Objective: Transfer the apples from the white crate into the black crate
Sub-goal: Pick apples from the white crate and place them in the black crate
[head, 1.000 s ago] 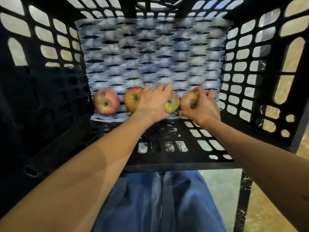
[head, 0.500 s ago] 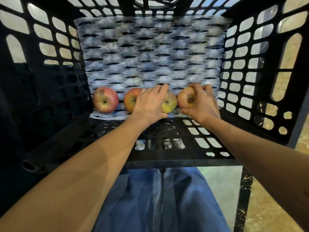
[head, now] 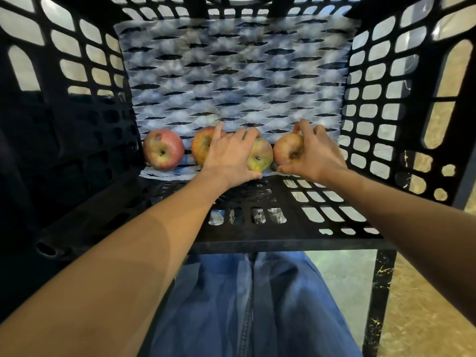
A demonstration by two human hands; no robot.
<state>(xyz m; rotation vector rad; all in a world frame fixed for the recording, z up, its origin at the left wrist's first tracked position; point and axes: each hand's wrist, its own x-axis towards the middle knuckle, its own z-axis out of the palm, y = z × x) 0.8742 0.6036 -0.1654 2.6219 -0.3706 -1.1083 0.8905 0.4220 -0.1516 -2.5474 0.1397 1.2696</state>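
Note:
Both my hands reach down into the black crate [head: 381,104], whose bottom is lined with white foam netting [head: 231,73]. Several apples lie in a row along the near edge of the netting. A red apple [head: 162,149] rests alone at the left. My left hand [head: 229,158] covers the gap between an orange-red apple [head: 202,145] and a yellow-green apple [head: 261,155], fingers curled over the yellow-green one. My right hand [head: 314,153] is wrapped around a reddish apple [head: 287,150] at the right end. The white crate is out of view.
The crate's near wall [head: 257,215] and rim lie under my forearms. Below it are my blue-trousered legs [head: 244,305]. A black marbled table leg [head: 378,292] stands at the right over a tan floor [head: 425,305].
Both hands have stayed on the same apples in the crate. The view has shifted slightly, so the row of apples sits a little higher in the picture.

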